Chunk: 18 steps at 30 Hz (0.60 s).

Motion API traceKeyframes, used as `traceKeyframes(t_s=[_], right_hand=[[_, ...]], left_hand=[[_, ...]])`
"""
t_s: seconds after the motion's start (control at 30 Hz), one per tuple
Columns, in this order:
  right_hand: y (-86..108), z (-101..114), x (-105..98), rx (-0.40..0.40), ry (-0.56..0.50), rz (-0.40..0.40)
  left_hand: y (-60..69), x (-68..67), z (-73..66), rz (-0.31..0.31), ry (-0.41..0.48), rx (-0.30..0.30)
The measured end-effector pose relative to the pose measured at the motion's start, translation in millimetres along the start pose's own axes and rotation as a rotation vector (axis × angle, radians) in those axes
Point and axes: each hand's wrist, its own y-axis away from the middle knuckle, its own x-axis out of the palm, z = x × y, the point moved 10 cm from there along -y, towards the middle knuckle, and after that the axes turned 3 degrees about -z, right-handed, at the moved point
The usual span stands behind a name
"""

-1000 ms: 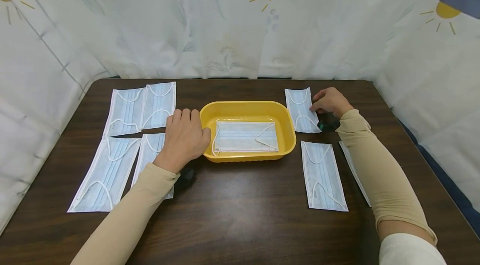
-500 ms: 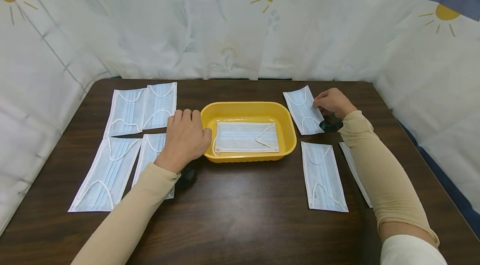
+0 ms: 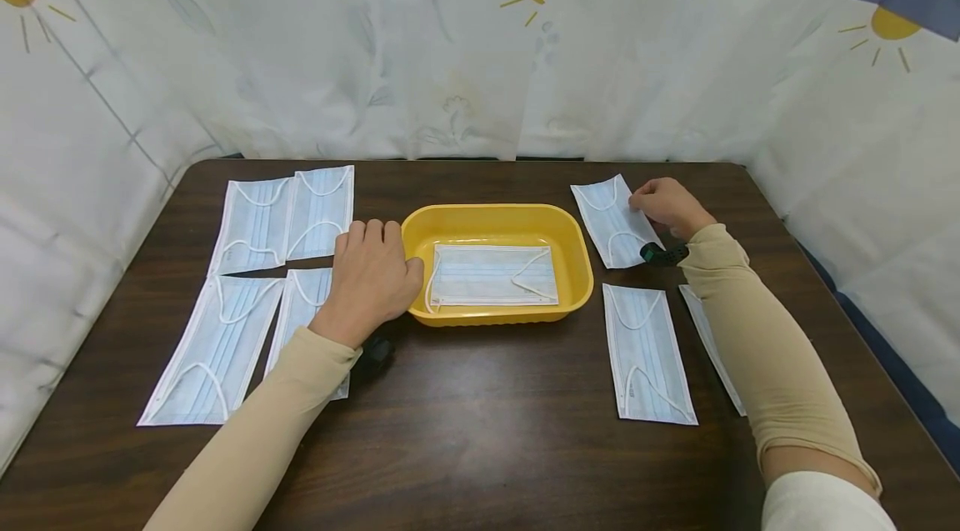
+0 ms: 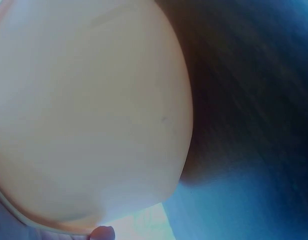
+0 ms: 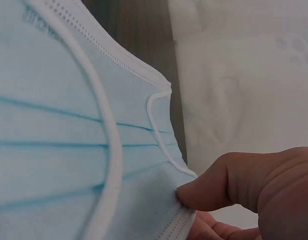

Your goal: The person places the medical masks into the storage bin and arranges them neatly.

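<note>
My left hand [image 3: 372,277] grips the left end of a yellow plastic tray [image 3: 577,264]; a fingertip [image 4: 102,234] shows at its edge in the left wrist view. Inside the tray one pale blue disposable face mask [image 3: 491,274] lies lengthwise, ear loops up. At the back right, my right hand [image 3: 670,204] pinches the right edge of another face mask [image 3: 609,222], which slants on or just above the table. The right wrist view shows the thumb [image 5: 214,187] on that mask's border, with the other fingers mostly hidden beneath.
Several face masks lie in two rows at the left, one [image 3: 213,348] nearest the front, another partly under the left forearm. At right lies one mask [image 3: 649,354], with another [image 3: 712,348] mostly covered by the right forearm. White patterned cloth [image 3: 450,56] surrounds the dark wooden table [image 3: 480,431].
The right fingers have taken hold of the back-right mask's edge. That mask has turned to a slant and has shifted slightly right over the last half second. The left hand and tray stay put.
</note>
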Motion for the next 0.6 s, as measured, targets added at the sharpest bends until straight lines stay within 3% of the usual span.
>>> traceKeyframes(t_s=[0.17,0.43,0.6], right_hand=[[-1.4,-2.1,5.2,0.023,-0.04,0.038],[2.2,0.0,4.4,0.016,0.067,0.035],[3.1,0.2,4.7,0.02,0.062,0.04]], left_hand=[[0.0,-1.4,-0.3,-0.011,0.003,0.004],[0.1,-1.7,-0.3,-0.014,0.003,0.001],[0.5,-3.1,-1.0,-0.037,0.008,0.01]])
